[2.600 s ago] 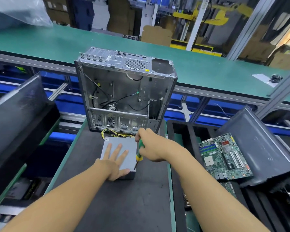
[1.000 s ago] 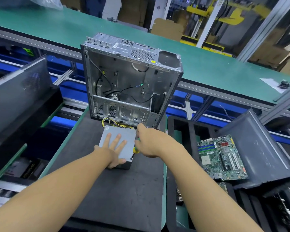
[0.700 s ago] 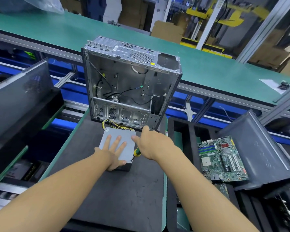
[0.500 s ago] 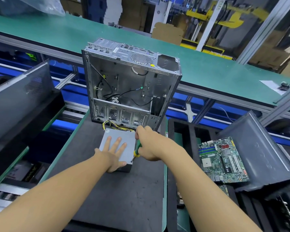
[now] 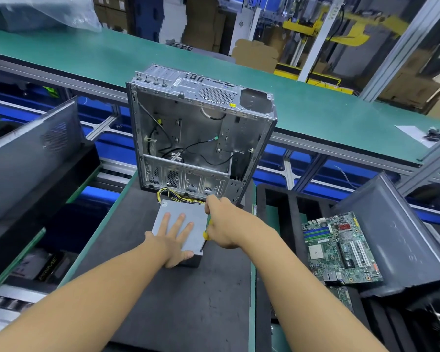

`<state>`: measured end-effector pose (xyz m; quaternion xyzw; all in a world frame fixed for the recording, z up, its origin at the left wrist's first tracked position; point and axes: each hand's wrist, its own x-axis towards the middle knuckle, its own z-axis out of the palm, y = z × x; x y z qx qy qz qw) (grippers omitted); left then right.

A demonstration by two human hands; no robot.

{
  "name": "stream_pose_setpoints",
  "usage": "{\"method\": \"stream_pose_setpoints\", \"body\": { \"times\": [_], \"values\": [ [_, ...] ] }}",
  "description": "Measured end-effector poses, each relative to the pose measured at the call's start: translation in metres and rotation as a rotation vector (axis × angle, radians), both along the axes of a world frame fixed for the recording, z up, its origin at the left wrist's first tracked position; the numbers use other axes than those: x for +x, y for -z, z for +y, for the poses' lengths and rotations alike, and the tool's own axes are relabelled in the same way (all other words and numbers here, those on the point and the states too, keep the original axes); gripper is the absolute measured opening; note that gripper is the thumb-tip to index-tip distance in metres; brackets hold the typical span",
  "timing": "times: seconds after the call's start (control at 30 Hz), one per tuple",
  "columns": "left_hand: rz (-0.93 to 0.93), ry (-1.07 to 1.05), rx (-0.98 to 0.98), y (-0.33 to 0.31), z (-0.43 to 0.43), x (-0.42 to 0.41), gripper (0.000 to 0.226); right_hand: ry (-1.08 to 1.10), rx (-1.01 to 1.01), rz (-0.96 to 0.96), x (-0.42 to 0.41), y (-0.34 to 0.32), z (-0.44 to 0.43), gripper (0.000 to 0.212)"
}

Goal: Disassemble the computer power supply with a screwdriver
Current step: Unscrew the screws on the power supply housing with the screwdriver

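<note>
One power supply [image 5: 174, 210] lies flat on the mat [image 5: 188, 301], directly under both hands. The left hand [image 5: 173, 241] presses on its top, fingers straight and spread. The right hand [image 5: 225, 224], just right of the left, is curled round the screwdriver [image 5: 206, 231], whose tip sits at the unit's near right corner. Yellow wires [image 5: 173, 195] bunch beyond the fingertips, at the foot of the open, upright case [image 5: 198, 138]. A motherboard [image 5: 341, 250] lies well right of the grip.
</note>
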<state>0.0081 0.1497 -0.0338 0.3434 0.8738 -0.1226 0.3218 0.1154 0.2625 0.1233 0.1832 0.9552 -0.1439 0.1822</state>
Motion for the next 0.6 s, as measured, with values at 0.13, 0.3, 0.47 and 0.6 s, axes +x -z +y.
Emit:
{"method": "stream_pose_setpoints", "body": {
  "times": [0.13,0.3,0.47,0.6],
  "values": [
    [0.011,0.009,-0.01,0.001,0.001,0.001,0.076,-0.032,0.261,0.033,0.003,-0.001,0.0,0.03],
    [0.006,0.009,-0.009,0.001,0.001,-0.001,0.077,-0.171,0.162,0.032,0.002,-0.005,0.005,0.026],
    [0.003,-0.001,-0.025,0.002,0.004,-0.001,0.077,-0.096,0.188,0.013,0.001,0.0,0.005,0.04],
    [-0.016,-0.013,-0.041,0.001,0.005,-0.001,0.077,-0.117,0.282,0.113,-0.001,0.007,-0.001,0.026]
  ]
}}
